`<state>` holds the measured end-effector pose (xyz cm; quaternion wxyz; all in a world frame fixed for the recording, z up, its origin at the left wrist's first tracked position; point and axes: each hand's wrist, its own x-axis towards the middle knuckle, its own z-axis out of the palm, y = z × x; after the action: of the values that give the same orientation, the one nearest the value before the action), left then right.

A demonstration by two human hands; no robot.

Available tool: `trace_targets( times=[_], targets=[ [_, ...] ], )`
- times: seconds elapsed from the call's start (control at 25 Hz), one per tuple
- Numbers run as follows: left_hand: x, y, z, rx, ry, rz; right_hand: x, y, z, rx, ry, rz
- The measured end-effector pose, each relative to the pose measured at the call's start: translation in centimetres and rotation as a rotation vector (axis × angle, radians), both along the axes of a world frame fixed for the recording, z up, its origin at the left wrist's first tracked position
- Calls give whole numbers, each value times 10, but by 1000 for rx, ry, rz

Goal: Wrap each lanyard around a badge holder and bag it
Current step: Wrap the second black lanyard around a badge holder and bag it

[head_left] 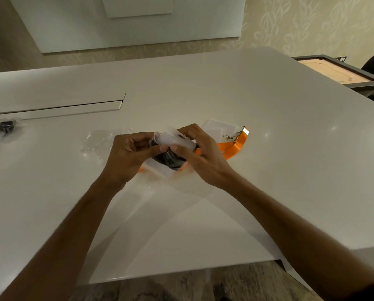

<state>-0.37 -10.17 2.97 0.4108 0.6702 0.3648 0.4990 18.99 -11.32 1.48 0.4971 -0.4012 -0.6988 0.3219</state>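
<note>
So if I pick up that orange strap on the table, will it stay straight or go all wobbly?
Probably wobbly. The orange lanyard lies folded flat on the table, so it looks like soft ribbon that would droop. Its metal hooks would likely dangle and swing. It looks thin, so probably very light.

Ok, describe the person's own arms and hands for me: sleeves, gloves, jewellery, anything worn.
Both forearms are bare up to where they leave the picture, with no sleeves showing. The left hand and the right hand wear no gloves, and no rings, watch or wristbands can be made out. A dark patch at the lower right corner may be clothing, too little shows to tell.
</note>
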Motion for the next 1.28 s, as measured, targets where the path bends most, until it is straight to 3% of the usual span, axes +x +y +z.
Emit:
trace_targets(
  times=[0.2, 0.56, 0.8, 1.0, 1.28],
  targets=[
    [0, 4, -6, -108, -89, 107, 18, 10, 11, 35, -6, -165],
    [6, 1, -8, -83, -24, 201, 9, 5, 6, 16, -170, 27],
    [1, 2, 7, 6, 80, 212, 4, 4, 0, -89, -110, 131],
    [-1, 6, 11, 25, 95, 243, 9, 10, 1, -299, -7, 163],
    [2, 5, 9, -72, 54, 268, 14, 14, 5, -313, 206, 146]
  ],
)
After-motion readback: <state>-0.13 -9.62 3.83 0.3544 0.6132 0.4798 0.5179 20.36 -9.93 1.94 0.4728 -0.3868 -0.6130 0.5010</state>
